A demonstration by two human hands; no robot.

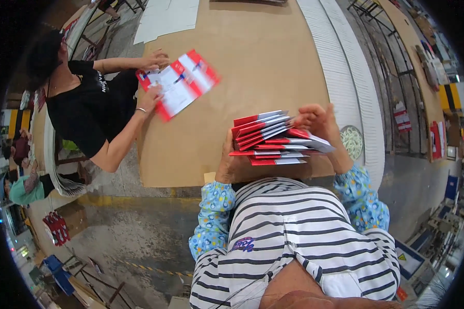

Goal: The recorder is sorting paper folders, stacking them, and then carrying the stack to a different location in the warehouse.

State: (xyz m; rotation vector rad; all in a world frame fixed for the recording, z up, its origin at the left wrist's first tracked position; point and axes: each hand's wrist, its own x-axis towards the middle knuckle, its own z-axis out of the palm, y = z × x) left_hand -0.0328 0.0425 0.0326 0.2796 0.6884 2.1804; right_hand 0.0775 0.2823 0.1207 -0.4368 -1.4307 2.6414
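Note:
A loose stack of folded red-and-white printed card pieces [270, 147] is held up between my hands, over the table's near edge. Its layers fan out unevenly, red toward the left and white toward the right. My left hand [227, 159] grips the left end, with its fingers partly hidden by the stack. At the right end, my right hand [325, 129] has its fingers curled over the upper corner, and one piece juts out against its palm.
Brown board [242, 62] covers the table. A co-worker [95, 98] at the left handles a blurred red-and-white printed sheet [178, 85]. White sheets [340, 67] lie in a long row along the right side, near a round container of pale strips [351, 141].

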